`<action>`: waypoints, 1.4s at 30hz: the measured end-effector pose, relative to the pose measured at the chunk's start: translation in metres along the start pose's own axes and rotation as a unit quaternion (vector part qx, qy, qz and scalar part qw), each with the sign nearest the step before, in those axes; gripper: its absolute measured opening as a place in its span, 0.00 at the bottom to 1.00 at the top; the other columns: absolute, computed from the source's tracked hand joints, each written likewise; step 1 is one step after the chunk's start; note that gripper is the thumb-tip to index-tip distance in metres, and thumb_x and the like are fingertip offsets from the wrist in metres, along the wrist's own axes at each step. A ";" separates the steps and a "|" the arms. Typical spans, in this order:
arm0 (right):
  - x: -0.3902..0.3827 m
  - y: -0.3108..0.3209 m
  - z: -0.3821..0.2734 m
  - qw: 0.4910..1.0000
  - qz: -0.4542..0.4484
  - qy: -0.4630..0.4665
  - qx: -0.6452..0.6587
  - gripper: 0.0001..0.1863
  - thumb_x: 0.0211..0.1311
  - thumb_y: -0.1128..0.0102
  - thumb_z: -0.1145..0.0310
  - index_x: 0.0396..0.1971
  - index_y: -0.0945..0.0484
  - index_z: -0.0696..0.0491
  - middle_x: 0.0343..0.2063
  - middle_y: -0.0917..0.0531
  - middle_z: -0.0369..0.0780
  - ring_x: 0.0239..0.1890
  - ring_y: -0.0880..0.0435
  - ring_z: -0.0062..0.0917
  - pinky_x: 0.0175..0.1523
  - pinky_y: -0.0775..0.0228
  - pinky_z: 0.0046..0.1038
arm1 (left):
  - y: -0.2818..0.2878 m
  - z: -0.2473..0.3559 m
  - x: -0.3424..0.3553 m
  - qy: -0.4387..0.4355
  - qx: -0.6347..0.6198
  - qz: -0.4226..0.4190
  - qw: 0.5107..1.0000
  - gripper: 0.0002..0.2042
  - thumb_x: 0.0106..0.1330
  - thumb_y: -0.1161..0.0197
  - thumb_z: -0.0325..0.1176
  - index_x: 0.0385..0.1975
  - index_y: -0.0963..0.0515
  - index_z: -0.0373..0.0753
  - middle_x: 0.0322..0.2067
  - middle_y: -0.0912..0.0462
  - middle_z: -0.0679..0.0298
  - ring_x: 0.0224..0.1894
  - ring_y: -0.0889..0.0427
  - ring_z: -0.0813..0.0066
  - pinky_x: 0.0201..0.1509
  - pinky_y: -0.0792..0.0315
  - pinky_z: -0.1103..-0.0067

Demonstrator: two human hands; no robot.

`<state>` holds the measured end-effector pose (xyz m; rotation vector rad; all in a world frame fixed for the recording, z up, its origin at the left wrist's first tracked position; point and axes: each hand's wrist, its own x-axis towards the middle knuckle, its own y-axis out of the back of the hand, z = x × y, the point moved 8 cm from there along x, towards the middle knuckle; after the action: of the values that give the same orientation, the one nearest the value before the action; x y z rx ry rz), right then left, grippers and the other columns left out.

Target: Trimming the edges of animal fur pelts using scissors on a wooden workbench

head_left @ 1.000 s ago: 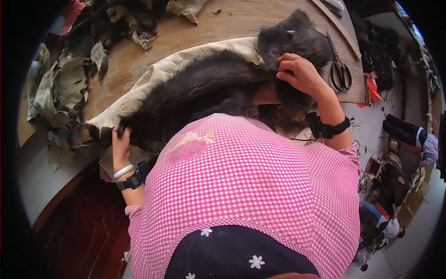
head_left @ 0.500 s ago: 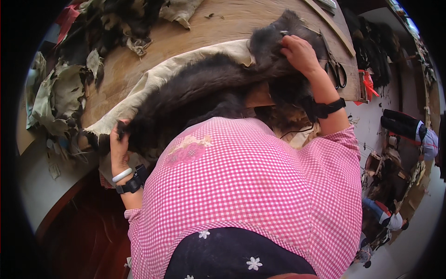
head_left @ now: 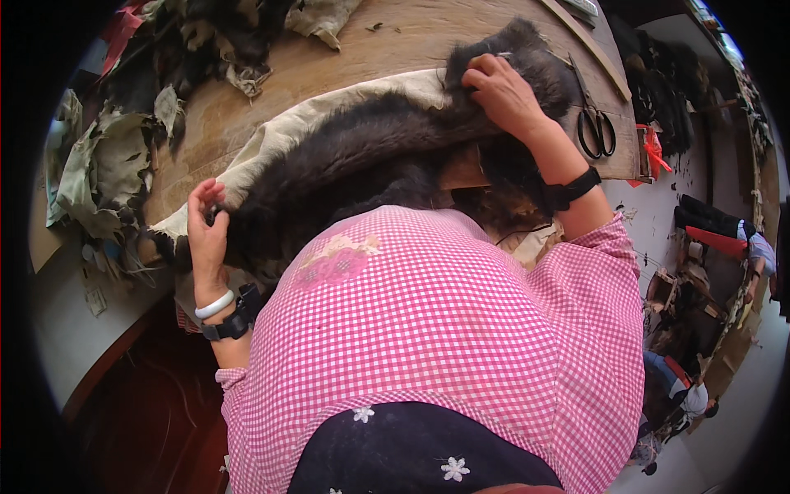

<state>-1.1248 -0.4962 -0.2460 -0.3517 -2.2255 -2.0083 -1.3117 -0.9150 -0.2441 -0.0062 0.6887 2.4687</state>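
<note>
A long strip of dark brown fur (head_left: 346, 140) lies along the front of the wooden table, with pale skin or backing (head_left: 296, 111) along its far side and a wider furry end (head_left: 539, 70) at the right. My left hand (head_left: 206, 218) grips the strip's left end, its upper fingers raised and loosely bent. My right hand (head_left: 502, 95) is on the wider end, fingers bent and pinched on the fur; their tips are partly hidden. Black-handled scissors (head_left: 597, 132) lie just right of that fur.
Pale hides and fur scraps (head_left: 115, 165) are heaped at left. A wooden strip (head_left: 584, 45) lies along the table's (head_left: 387, 41) right side. Dark pelts (head_left: 658, 82) and a red bag (head_left: 654, 152) are beyond. Two co-workers (head_left: 761, 251) (head_left: 691, 395) are at far right.
My right hand has moved up and slightly left onto the wider fur end. My left hand's upper fingers have lifted and loosened. A co-worker at right has shifted.
</note>
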 end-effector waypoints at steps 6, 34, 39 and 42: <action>-0.012 0.009 0.022 0.993 -0.037 -0.085 0.075 0.06 0.52 0.41 0.69 0.31 0.23 0.49 0.32 0.22 0.39 0.36 0.21 0.39 0.39 0.28 0.37 | -0.068 0.113 0.028 -0.130 0.052 -0.171 0.975 0.19 0.61 0.43 0.27 0.53 0.30 0.35 0.50 0.24 0.61 0.54 0.27 0.72 0.59 0.38 0.76; -0.121 0.023 0.016 0.928 -0.221 -0.295 -0.051 0.38 0.45 0.37 0.39 0.45 0.27 0.59 0.41 0.23 0.51 0.40 0.19 0.43 0.42 0.25 0.38 | -0.225 0.202 0.155 0.108 -0.418 -0.325 0.842 0.04 0.61 0.42 0.26 0.34 0.24 0.35 0.30 0.19 0.61 0.32 0.19 0.71 0.39 0.22 0.77; -0.107 -0.032 0.062 0.938 -0.223 -0.265 -0.014 0.17 0.54 0.41 0.57 0.32 0.23 0.58 0.29 0.20 0.52 0.35 0.18 0.44 0.39 0.24 0.41 | -0.193 0.255 0.139 0.042 -0.409 -0.272 0.870 0.13 0.62 0.49 0.23 0.47 0.27 0.33 0.33 0.18 0.58 0.33 0.18 0.71 0.39 0.23 0.76; -0.065 0.002 0.077 0.939 -0.100 -0.276 0.181 0.10 0.58 0.45 0.67 0.27 0.28 0.60 0.21 0.21 0.50 0.20 0.19 0.41 0.28 0.25 0.40 | -0.160 0.284 0.144 -0.034 -0.459 -0.310 0.832 0.09 0.59 0.51 0.19 0.35 0.25 0.32 0.28 0.20 0.61 0.27 0.20 0.70 0.31 0.23 0.77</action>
<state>-1.0564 -0.4256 -0.2682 -0.7479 -3.0150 -1.6671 -1.3075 -0.5911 -0.0951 -0.4311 -0.5239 1.9048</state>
